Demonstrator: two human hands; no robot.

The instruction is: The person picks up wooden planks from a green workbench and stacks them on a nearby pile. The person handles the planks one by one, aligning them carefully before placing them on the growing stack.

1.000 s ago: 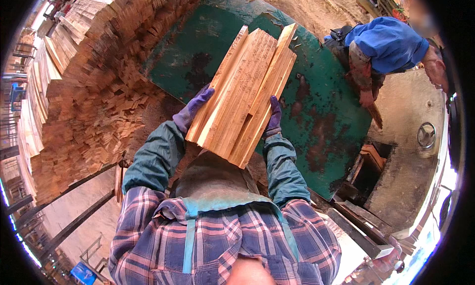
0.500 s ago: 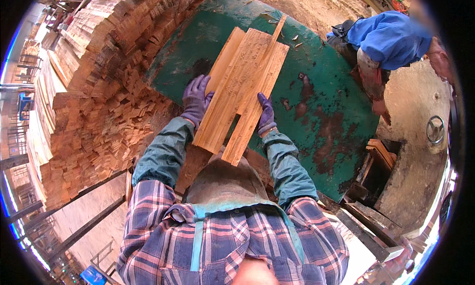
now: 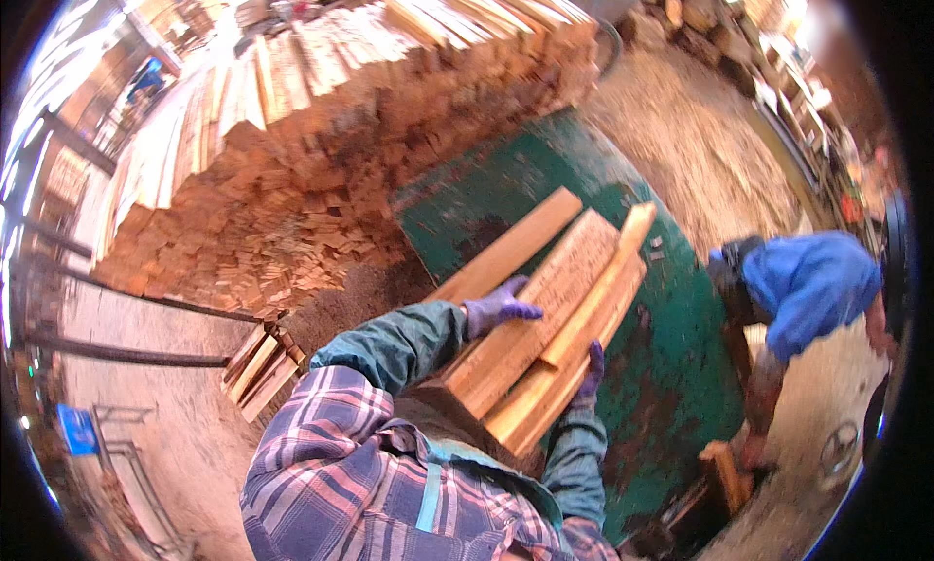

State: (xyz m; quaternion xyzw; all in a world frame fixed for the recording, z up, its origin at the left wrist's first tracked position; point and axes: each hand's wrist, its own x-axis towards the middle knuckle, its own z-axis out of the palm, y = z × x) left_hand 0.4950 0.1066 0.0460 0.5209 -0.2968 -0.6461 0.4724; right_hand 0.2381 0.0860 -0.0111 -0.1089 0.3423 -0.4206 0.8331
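Note:
Several sawn wooden boards (image 3: 555,313) lie side by side in front of me, slanting up and to the right over the green metal table (image 3: 671,405). My left hand (image 3: 498,309), in a purple glove, grips them from the left, its fingers over the edge of the thick middle board. My right hand (image 3: 592,374), gloved alike, is closed around their right side; the boards partly hide it. One separate board (image 3: 520,245) lies left of the group, beyond my left hand, with a gap beside it.
A tall stack of sawn timber (image 3: 321,181) stands beyond the table on the left. A co-worker in blue (image 3: 808,284) bends at the right, one hand near an upright wood piece (image 3: 725,473). Short offcuts (image 3: 261,366) sit lower left. Sawdust (image 3: 681,123) covers the ground behind the table.
My view has swung left, so the table and boards appear farther right. The left board has separated from the others, and my left hand now lies over the middle board's edge.

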